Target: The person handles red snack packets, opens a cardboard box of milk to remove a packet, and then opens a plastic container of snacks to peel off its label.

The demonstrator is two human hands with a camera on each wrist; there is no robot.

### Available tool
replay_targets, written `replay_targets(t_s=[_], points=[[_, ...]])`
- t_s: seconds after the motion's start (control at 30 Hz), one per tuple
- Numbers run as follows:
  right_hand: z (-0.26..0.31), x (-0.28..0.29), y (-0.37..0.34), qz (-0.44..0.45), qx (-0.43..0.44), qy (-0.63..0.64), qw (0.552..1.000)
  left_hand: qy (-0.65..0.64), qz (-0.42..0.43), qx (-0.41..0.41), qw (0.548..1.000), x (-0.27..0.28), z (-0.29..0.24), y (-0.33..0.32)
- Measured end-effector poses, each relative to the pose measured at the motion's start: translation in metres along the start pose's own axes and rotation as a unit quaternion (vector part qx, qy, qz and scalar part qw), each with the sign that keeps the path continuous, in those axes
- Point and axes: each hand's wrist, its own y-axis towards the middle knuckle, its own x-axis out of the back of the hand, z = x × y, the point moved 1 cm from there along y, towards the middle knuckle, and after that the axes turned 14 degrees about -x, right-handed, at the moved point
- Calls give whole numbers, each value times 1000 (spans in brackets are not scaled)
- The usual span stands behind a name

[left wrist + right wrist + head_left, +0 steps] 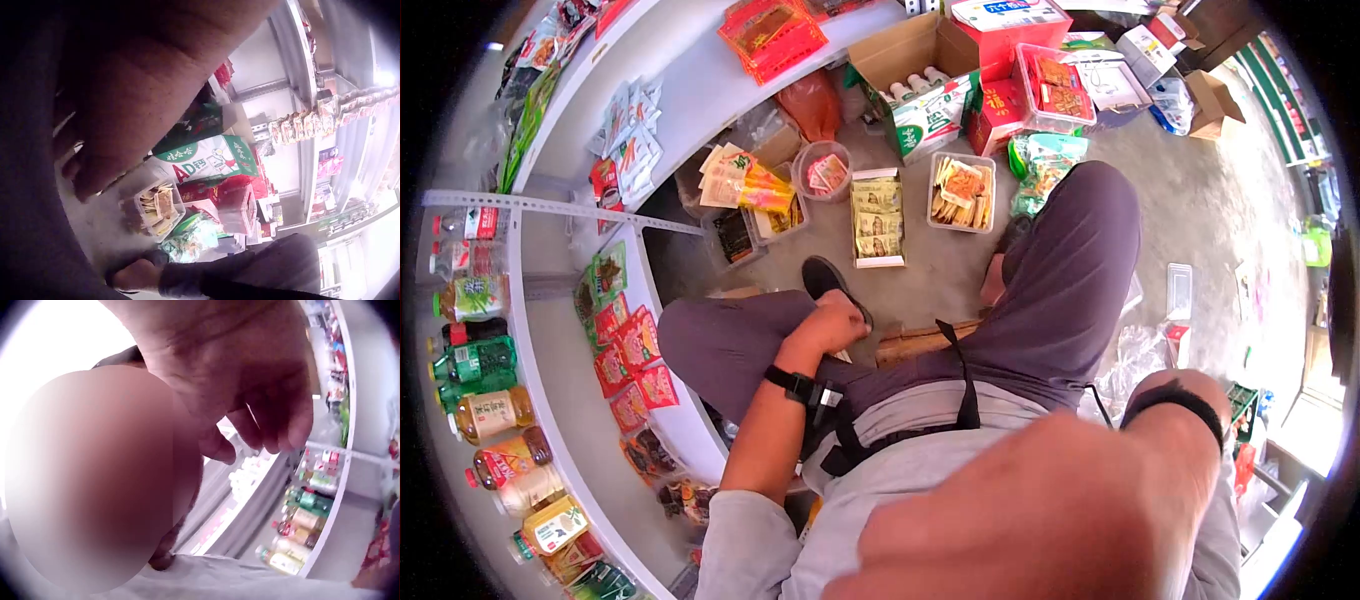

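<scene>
My left hand [830, 322] rests by the bent left knee, fingers loosely curled and no object showing in them. In the left wrist view the same hand [144, 81] fills the upper left, dark against the light. My right hand [1020, 510] is raised close to the head camera, large and blurred. The right wrist view shows this hand [244, 381] with fingers bent loosely near the face, holding nothing visible. On the floor ahead stand a box of yellow packets [878, 222], a clear tub of snack packets [962, 192] and a round tub [822, 170].
A shelf [690, 90] with hanging and lying snack packets curves along the left, with drink bottles [490, 360] beyond it. An open carton [925, 100] of white bottles stands at the back, beside red boxes [1000, 110]. A clear plastic lid [1180, 290] lies on the floor at right.
</scene>
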Motion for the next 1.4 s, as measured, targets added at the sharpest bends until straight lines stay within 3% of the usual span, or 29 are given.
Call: replay_targets(t_s=[0.07,0.13,0.2,0.23,0.27,0.33,0.4,0.43,0.5,0.53,0.57,0.6,0.67,0.73,0.77,0.83,0.9,0.97,1.0,1.07,1.13,1.2,1.27,1.33,1.37,1.4], points=[[11,-15,12,37,2,12,999,-13,-97,8,995,5,-35,11],[20,-24,19,54,14,19,998,-3,-160,61,985,30,-26,-50],[25,-32,22,74,11,31,997,-39,-160,16,986,21,-44,-19],[27,-35,24,79,3,36,996,12,-145,-9,989,12,-38,-13],[27,-39,24,81,-4,41,996,-50,-81,3,995,-4,-8,-1],[27,-38,24,76,-22,38,996,38,-123,-16,992,5,-33,-11],[12,-24,23,34,-106,31,993,65,-126,27,990,29,-73,-30],[-5,-12,14,-20,-197,5,980,18,-155,0,988,22,-64,-26],[-62,18,-17,-153,-370,-124,908,-59,-184,-34,981,23,-54,-21],[-80,40,-34,-192,-398,-257,859,-89,-184,-35,978,37,-60,-24],[-115,58,-61,-252,-350,-395,811,-121,-180,-36,976,47,-62,-29],[-134,77,-83,-258,-412,-455,746,-109,-184,-12,977,58,-55,-32],[-178,109,-134,-268,-448,-503,688,-82,-183,36,979,92,-33,-35],[-209,124,-158,-303,-478,-486,666,-82,-181,73,977,130,-3,-38],[-222,127,-166,-338,-488,-470,653,-68,-223,53,971,141,30,-37],[-227,130,-161,-385,-517,-439,626,-81,-226,146,960,182,58,-45],[-232,135,-159,-394,-517,-431,626,-41,-232,186,954,190,141,-34],[-234,144,-151,-405,-526,-421,618,-100,-290,236,922,200,167,-21],[-237,149,-152,-406,-528,-421,616,-142,-351,232,896,195,178,-6],[-249,156,-154,-408,-529,-417,617,-157,-346,250,891,174,194,37],[-254,160,-148,-402,-536,-423,610,-124,-304,219,919,128,203,91],[-258,165,-144,-403,-547,-409,609,-47,-184,164,968,95,191,131],[-262,166,-145,-405,-543,-408,612,-162,-187,236,940,41,197,162],[-265,169,-145,-405,-544,-406,612,-266,-136,290,909,39,171,173],[-264,169,-145,-403,-549,-403,612,-168,-177,269,932,13,183,186],[-265,169,-145,-403,-551,-398,613,-172,-192,275,926,14,184,191]])
